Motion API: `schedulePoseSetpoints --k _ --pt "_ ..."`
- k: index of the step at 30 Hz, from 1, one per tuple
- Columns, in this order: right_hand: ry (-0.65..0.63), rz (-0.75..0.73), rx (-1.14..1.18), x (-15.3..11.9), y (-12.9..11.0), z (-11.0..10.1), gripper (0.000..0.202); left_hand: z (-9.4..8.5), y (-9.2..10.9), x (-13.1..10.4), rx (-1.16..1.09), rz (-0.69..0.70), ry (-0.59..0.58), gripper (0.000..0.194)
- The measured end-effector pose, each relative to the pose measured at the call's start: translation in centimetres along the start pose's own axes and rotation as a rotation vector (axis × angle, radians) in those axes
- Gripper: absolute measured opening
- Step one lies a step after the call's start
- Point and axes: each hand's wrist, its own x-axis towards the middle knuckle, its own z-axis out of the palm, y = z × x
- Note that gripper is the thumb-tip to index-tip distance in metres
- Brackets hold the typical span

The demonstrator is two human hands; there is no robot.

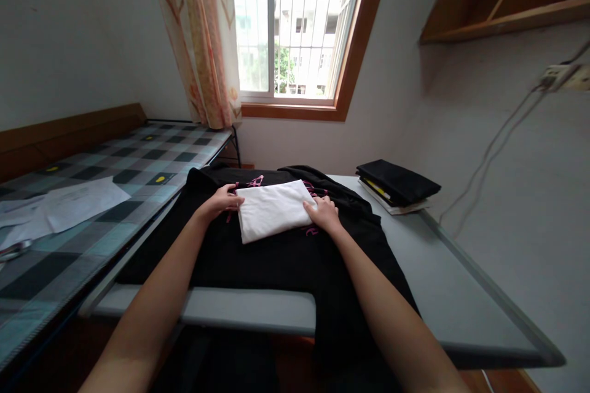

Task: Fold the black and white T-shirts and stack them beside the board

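A folded white cloth (274, 212), rectangular and slightly tilted, is held between my two hands above the middle of the table. My left hand (223, 201) grips its left edge, thumb on top. At the right edge, my right hand (324, 214) has its thumb pressed on the cloth, and the fingers behind are partly hidden. Beneath lies a black garment (267, 267) with pink lettering, spread over the table, one part of it hanging down over the front edge. Whether the white cloth touches the garment I cannot tell.
The grey-white table (461, 295) runs along the right wall. A black folded item (399, 181) sits on papers at its back right. To the left stands a bed with a checked mattress (179, 147), papers (69, 206) lying on it. Wall cables (488, 159) hang at right.
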Motion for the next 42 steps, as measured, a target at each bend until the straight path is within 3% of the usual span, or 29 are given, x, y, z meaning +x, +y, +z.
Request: schedulePoseSetpoints --k 5,7,9,12,17,19,24,29,33,38,40,42 --pt "0.057 -0.077 0.069 0.7 0.8 0.8 0.048 1.5 0.0 0.0 -0.219 -0.098 -0.056 0.038" --pt "0.074 -0.090 0.087 0.9 1.0 1.0 0.045 2.4 -0.2 0.1 -0.290 -0.108 -0.055 0.030" --pt "0.089 -0.101 0.102 0.9 1.1 1.2 0.044 3.2 -0.4 0.0 -0.337 -0.071 -0.043 0.031" --pt "0.105 -0.113 0.132 0.9 1.3 1.2 0.041 4.2 -0.3 -0.5 -0.363 0.094 -0.057 0.041" --pt "0.179 -0.150 0.384 1.2 2.1 0.7 0.046 4.7 1.0 -2.2 -0.307 0.337 -0.181 0.054" --pt "0.160 -0.194 0.617 1.5 2.6 0.2 0.059 4.7 1.6 -2.9 -0.303 0.359 -0.241 0.054" --pt "-0.098 -0.324 1.197 1.6 2.9 -1.5 0.071 4.4 2.3 -4.1 -0.319 0.349 -0.367 0.041" --pt "-0.116 -0.297 1.321 1.2 2.6 -2.9 0.058 4.3 2.8 -4.8 -0.299 0.353 -0.392 0.039" --pt "-0.024 -0.293 1.188 1.2 2.8 -4.4 0.048 4.6 3.8 -4.9 -0.225 0.461 -0.232 0.043" --pt "0.338 -0.258 0.778 1.3 2.6 -5.7 0.040 4.6 4.4 -4.6 0.080 0.674 0.191 0.039" --pt "0.327 -0.248 0.721 1.0 2.2 -5.9 0.039 4.3 4.3 -4.5 0.229 0.697 0.317 0.034" --pt "0.256 -0.247 0.742 0.5 1.8 -6.0 0.039 4.1 4.2 -4.5 0.298 0.673 0.338 0.029"
